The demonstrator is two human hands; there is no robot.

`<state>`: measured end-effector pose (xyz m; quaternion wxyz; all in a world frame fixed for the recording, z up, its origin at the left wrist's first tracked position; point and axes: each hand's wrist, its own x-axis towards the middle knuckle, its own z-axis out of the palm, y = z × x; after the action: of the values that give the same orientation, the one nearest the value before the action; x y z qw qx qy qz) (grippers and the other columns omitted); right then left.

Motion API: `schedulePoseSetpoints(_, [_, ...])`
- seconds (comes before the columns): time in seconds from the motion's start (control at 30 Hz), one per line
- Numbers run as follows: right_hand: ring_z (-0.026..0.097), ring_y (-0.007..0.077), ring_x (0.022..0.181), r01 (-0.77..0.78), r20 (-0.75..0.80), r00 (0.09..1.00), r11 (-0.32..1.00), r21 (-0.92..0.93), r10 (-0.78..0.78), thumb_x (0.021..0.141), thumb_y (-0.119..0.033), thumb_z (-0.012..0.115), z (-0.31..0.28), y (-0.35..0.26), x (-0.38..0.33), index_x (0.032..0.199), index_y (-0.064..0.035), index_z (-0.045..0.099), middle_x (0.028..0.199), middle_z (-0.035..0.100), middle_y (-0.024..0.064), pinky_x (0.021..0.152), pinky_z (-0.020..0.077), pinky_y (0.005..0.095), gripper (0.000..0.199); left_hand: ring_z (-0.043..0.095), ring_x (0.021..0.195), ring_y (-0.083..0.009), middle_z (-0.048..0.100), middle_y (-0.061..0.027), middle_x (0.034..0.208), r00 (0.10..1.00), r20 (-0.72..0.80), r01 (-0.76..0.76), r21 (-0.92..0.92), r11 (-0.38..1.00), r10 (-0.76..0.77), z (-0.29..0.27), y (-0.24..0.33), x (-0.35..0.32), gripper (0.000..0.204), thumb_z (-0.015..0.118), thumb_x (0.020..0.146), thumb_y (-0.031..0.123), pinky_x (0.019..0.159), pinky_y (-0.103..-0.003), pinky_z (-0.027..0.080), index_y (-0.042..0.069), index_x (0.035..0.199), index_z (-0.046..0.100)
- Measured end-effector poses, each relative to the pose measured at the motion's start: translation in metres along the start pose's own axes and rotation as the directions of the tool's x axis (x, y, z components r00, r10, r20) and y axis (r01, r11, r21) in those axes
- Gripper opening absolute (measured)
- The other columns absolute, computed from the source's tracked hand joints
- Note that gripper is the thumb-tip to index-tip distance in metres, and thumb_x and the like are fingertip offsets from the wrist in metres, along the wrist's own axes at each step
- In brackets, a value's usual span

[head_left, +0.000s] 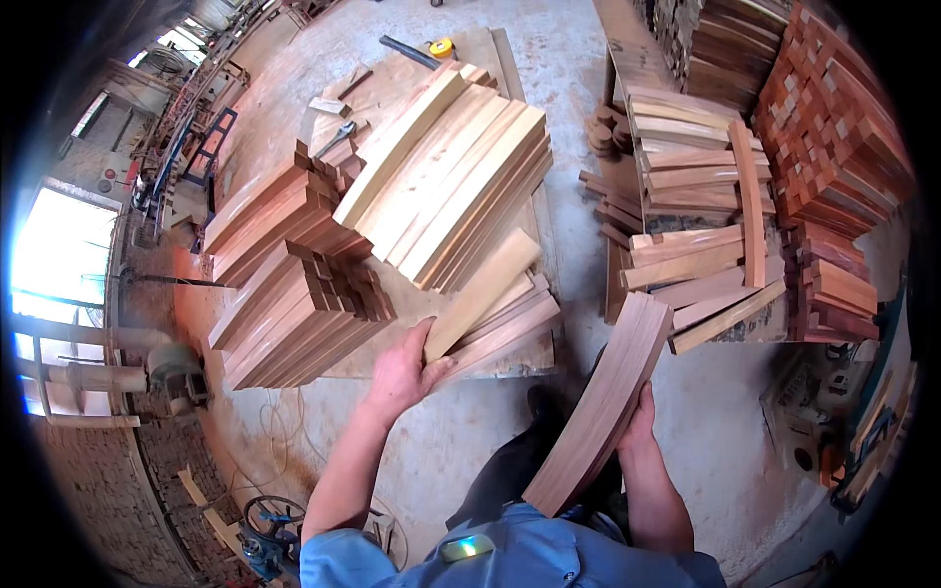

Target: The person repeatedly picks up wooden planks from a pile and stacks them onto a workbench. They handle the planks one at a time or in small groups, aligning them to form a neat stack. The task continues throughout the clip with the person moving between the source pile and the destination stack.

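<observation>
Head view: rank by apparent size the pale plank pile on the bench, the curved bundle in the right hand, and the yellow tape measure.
1. Pale plank pile: largest.
2. Curved bundle: smaller, though its nearness to the camera inflates it.
3. Yellow tape measure: smallest, and farthest away.

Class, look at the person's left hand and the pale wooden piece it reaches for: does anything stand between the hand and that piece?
Nothing visible does. The left hand already grips the near end of the pale wooden piece, which lies on top of the low stack. The right hand holds a separate bundle of curved pieces, off to the side.
</observation>
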<state>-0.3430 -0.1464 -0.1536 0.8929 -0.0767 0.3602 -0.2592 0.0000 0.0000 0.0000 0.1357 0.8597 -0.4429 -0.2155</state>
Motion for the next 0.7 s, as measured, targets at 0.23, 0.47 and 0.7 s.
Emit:
schedulePoseSetpoints(0.23, [0.056, 0.0341, 0.122, -0.025, -0.055, 0.998, 0.997, 0.075, 0.029, 0.095, -0.063, 0.045, 0.013, -0.009, 0.006, 0.146, -0.0124, 0.043, 0.136, 0.057, 0.0127, 0.102, 0.0477, 0.0516, 0.071, 0.063, 0.095, -0.0382, 0.064, -0.0212, 0.102, 0.872, -0.439, -0.111, 0.25, 0.962, 0.215, -0.065, 0.034, 0.085, 0.043, 0.062, 0.095, 0.032, 0.08, -0.046, 0.052, 0.0, 0.123, 0.056])
schedulePoseSetpoints(0.47, [0.057, 0.0328, 0.121, 0.005, 0.053, 0.999, 1.0, -0.025, -0.004, 0.089, -0.065, 0.056, 0.013, -0.021, 0.008, 0.145, -0.0122, 0.045, 0.135, 0.058, 0.0122, 0.101, 0.0483, 0.0502, 0.077, 0.059, 0.102, -0.0368, 0.062, -0.0195, 0.104, 0.796, -0.581, 0.085, 0.383, 0.92, 0.169, -0.097, 0.008, 0.185, 0.038, 0.066, 0.091, 0.034, 0.088, -0.045, 0.049, 0.004, 0.115, 0.063])
schedulePoseSetpoints(0.7, [0.058, 0.0298, 0.12, 0.03, 0.11, 0.994, 0.999, -0.028, -0.027, 0.083, -0.066, 0.064, 0.013, -0.039, 0.017, 0.144, -0.0122, 0.045, 0.134, 0.058, 0.0112, 0.1, 0.0502, 0.0469, 0.084, 0.06, 0.095, -0.035, 0.062, -0.0169, 0.095, 0.755, -0.599, 0.033, 0.441, 0.897, 0.266, -0.095, -0.002, 0.216, 0.035, 0.071, 0.087, 0.033, 0.086, -0.043, 0.048, 0.005, 0.108, 0.066])
